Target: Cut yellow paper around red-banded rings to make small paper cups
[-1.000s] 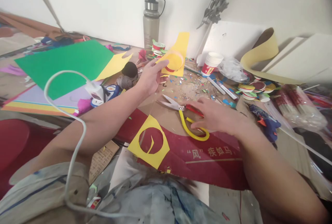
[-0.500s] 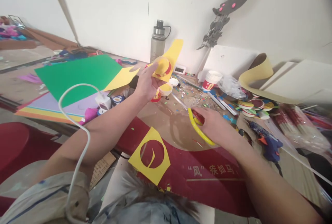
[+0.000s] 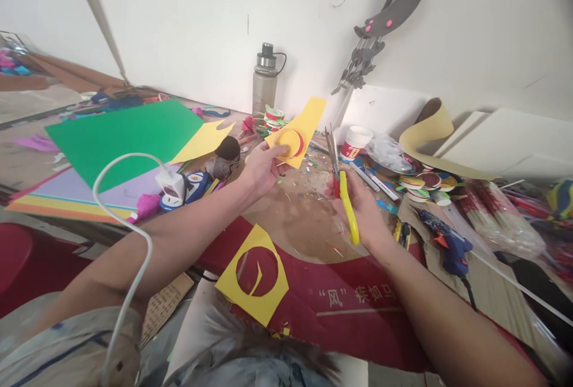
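Pinched in my left hand [image 3: 262, 167] is a piece of yellow paper [image 3: 314, 113] with a short round yellow-and-red cup section [image 3: 286, 143] on it. How the two are joined I cannot make out. My right hand [image 3: 360, 203] grips scissors [image 3: 348, 211] with yellow and red handles. Their blades point up and stand slightly apart, to the right of the yellow paper and not touching it. Nearer my body lies another yellow sheet [image 3: 271, 300] with a large round hole and a thin curved strip showing inside it.
A green sheet [image 3: 120, 136] and a white charger [image 3: 171, 185] with its cable are on the left. A bottle [image 3: 265, 83] stands by the wall. Stacked paper cups [image 3: 350, 150], a box cutter [image 3: 404, 235] and a blue glue gun [image 3: 455, 251] are on the right. Paper scraps litter the middle.
My left hand has lowered the yellow paper and cup section slightly. In my right hand the scissors have turned so that their blades point upward and show apart.
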A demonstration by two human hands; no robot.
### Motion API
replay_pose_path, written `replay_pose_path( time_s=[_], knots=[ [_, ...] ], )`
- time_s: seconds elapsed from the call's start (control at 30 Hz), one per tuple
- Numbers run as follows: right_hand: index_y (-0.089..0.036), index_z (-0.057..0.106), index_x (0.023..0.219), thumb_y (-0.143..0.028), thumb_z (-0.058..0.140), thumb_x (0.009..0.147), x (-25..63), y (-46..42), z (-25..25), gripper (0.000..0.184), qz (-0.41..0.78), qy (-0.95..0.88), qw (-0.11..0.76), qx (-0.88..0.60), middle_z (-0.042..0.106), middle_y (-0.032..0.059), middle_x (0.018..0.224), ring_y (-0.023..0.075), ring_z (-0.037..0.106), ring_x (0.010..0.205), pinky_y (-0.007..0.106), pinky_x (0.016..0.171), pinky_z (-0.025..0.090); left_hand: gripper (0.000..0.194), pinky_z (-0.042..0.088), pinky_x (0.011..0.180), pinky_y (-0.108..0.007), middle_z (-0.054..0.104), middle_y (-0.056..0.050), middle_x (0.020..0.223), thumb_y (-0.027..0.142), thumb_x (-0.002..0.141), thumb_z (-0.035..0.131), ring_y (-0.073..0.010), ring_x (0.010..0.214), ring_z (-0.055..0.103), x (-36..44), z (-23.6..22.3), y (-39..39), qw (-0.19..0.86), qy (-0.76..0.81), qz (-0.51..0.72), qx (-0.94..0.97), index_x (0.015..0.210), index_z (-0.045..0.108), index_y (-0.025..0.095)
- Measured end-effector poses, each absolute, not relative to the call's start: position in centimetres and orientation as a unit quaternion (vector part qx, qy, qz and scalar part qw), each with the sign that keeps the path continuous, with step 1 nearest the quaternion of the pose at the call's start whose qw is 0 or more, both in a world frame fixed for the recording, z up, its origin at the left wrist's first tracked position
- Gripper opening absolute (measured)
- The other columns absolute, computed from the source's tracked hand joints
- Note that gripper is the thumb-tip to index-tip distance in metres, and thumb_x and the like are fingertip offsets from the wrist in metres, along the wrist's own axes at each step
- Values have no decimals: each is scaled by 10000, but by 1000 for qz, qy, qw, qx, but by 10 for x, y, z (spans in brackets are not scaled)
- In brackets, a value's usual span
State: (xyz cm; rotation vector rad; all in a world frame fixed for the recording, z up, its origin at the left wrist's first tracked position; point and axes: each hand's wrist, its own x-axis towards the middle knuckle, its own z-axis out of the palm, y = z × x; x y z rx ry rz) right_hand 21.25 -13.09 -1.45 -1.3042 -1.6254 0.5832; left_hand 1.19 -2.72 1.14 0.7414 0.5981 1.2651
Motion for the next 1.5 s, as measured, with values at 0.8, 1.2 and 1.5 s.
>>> replay_pose_path(
  time_s=[0.8,1.2,1.5],
  knots=[
    [-221,594,863,-687,614,907,195,-138,-6,469,234,-659,424,-575,503,-44,592,131,451,524,277,514,377,234,641,788,-266,801,-49,1018,236,842,867,-145,861,775,27,-3,-49,745,184,549,331,1002,716,156],
    [-206,670,968,-635,637,915,195,-141,-6,434,252,-653,437,-565,542,-35,582,159,528,530,281,512,424,250,658,846,-306,803,-66,1050,209,823,869,-174,905,784,25,-2,-52,743,199,537,347,1023,724,172],
    [-196,699,1001,-618,621,932,195,-142,-7,435,248,-652,437,-567,489,-52,547,157,515,504,278,503,425,233,669,810,-292,798,-66,1024,202,819,878,-173,887,789,25,-3,-52,749,196,536,336,970,704,168]
  ],
)
